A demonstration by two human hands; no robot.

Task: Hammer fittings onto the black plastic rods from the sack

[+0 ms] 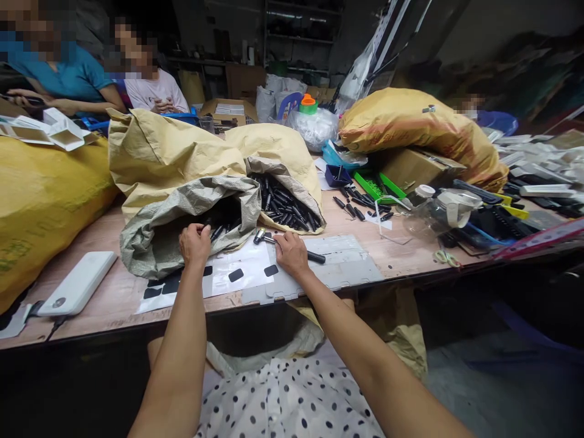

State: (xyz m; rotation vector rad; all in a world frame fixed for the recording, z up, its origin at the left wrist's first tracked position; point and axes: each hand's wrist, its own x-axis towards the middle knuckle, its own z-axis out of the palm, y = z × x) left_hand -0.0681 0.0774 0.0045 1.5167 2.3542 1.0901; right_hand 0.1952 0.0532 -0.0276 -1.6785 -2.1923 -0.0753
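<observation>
My right hand [292, 254] is closed over a small hammer [316, 258] with a shiny metal head and a black grip, just above a grey board [337, 267]. At the mouth of the left paper sack [155, 240], my left hand [195, 244] has its fingers pinched together. Whatever they may hold is too hidden to make out. Dark slim parts show inside this sack just beyond the fingers. The right paper sack [314, 188] lies open beside it, full of black tube-like parts [285, 207]. White sheets with black rounded stickers [236, 275] lie under my hands.
A white power bank [79, 283] with a cable lies at left, by a yellow sack [50, 207]. To the right are a green tray [378, 185], loose black parts [356, 212], a clear plastic jar [433, 213] and scissors [447, 258]. Two people sit across the table.
</observation>
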